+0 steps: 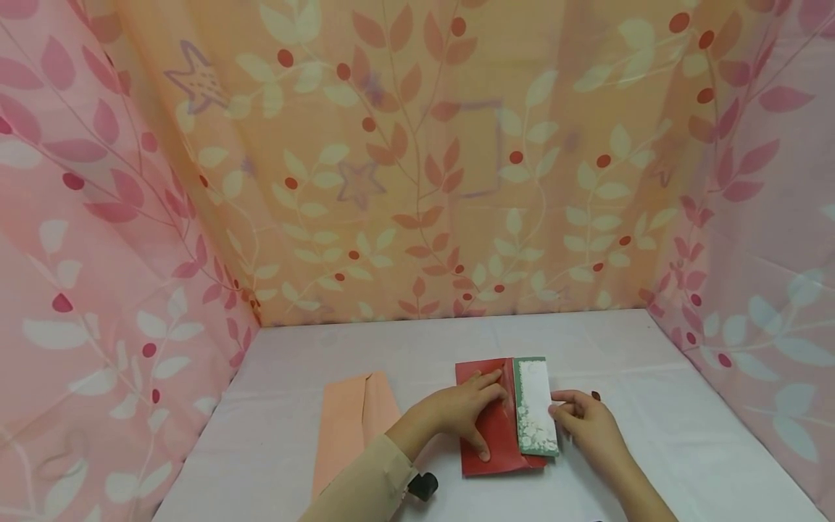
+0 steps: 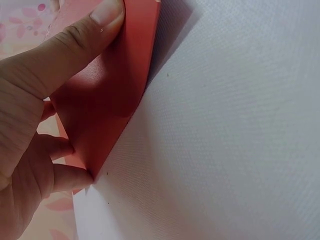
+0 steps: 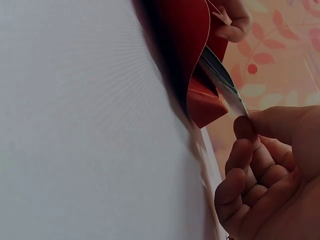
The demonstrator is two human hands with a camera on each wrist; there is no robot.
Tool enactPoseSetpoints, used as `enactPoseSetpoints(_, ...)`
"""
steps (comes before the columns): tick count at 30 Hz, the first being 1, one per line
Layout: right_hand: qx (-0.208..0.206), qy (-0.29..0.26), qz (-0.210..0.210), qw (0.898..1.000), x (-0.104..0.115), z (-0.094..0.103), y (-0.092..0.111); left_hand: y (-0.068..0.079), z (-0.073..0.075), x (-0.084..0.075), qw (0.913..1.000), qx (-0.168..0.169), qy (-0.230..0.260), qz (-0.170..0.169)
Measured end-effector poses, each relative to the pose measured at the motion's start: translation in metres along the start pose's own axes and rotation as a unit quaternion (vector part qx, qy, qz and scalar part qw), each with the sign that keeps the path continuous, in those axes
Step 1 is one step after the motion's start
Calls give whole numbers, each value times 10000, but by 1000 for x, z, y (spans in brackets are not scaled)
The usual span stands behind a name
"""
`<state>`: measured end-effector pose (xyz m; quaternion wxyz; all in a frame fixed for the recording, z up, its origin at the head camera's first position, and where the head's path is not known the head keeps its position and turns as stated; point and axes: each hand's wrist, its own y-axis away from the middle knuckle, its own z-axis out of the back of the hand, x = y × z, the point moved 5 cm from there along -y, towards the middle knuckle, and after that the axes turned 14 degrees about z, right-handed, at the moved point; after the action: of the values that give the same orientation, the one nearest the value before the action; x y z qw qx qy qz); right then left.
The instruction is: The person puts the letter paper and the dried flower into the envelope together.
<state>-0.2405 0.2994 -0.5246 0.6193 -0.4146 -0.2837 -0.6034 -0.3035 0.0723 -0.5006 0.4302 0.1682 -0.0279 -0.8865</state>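
A red envelope (image 1: pixel 491 428) lies on the table with its mouth facing right, in the head view. A green-bordered white card (image 1: pixel 536 406) with floral print sticks out of that mouth, its left part hidden inside. My left hand (image 1: pixel 472 409) rests spread on the envelope, thumb near the lower edge and fingers toward the mouth. In the left wrist view the thumb lies on the red face (image 2: pixel 100 95). Between thumb and index finger, my right hand (image 1: pixel 587 420) pinches the card's outer edge. The right wrist view shows the envelope's mouth (image 3: pixel 200 80) bulging around the card (image 3: pixel 227 82).
A peach envelope (image 1: pixel 342 420) with its flap seam showing lies to the left, partly covered by the left sleeve (image 1: pixel 368 482). The white-covered table (image 1: pixel 261 406) is bounded by floral curtains (image 1: pixel 417 181) at the back and sides.
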Motion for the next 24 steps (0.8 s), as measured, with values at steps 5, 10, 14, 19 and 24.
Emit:
enactPoseSetpoints(5,21,41,38,10000,1,-3,-1,-1,-1,0,10000,-6,2,7)
enactPoseSetpoints(10,30,54,37,10000,1,-5,-1,0,-2,0,10000,28,-16,34)
enactPoseSetpoints(14,72,47,50,10000,-2,-7,-1,-1,-2,0,10000,16,-44,42)
enactPoseSetpoints(19,142,140,153,9997,-1,-9,-1,-2,-2,1,10000,-5,49,43)
enactPoseSetpoints(24,211,281,227,9991,-2,-10,-2,-2,-2,1,10000,-1,90,31)
